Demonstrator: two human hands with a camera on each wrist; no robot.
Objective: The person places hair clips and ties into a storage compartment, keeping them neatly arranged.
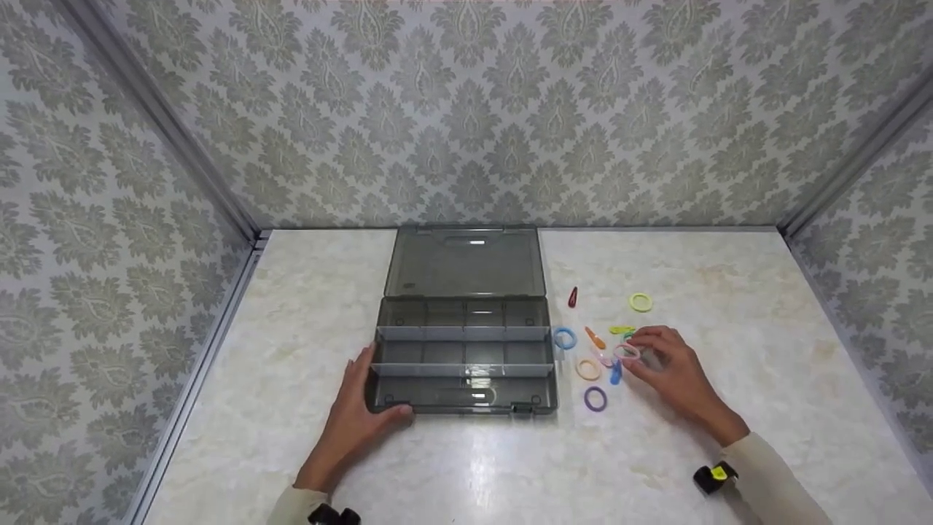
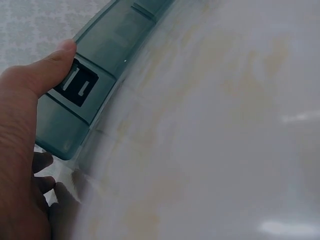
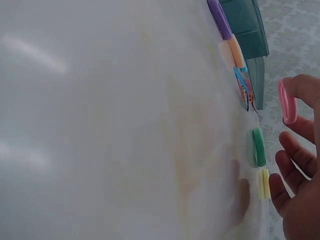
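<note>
A dark translucent organizer box (image 1: 464, 353) lies with its lid (image 1: 466, 262) folded back; no items show in its compartments. My left hand (image 1: 357, 408) grips the front left corner, fingers along the side, and the thumb (image 2: 57, 62) against the front near a latch (image 2: 77, 82). Between thumb and forefinger my right hand (image 1: 674, 375) pinches a pink hair tie (image 3: 287, 102), held over the table. Under and beside that hand lie a green hair tie (image 3: 258, 147), a blue snap clip (image 1: 616, 373), an orange snap clip (image 1: 595, 338) and a yellow-green clip (image 1: 622, 330).
Scattered right of the box are a blue hair tie (image 1: 556, 338), a peach hair tie (image 1: 579, 370), a purple hair tie (image 1: 587, 399), a yellow hair tie (image 1: 632, 302) and a dark red snap clip (image 1: 573, 297). Patterned walls (image 1: 466, 109) border the marble-look table (image 1: 306, 292).
</note>
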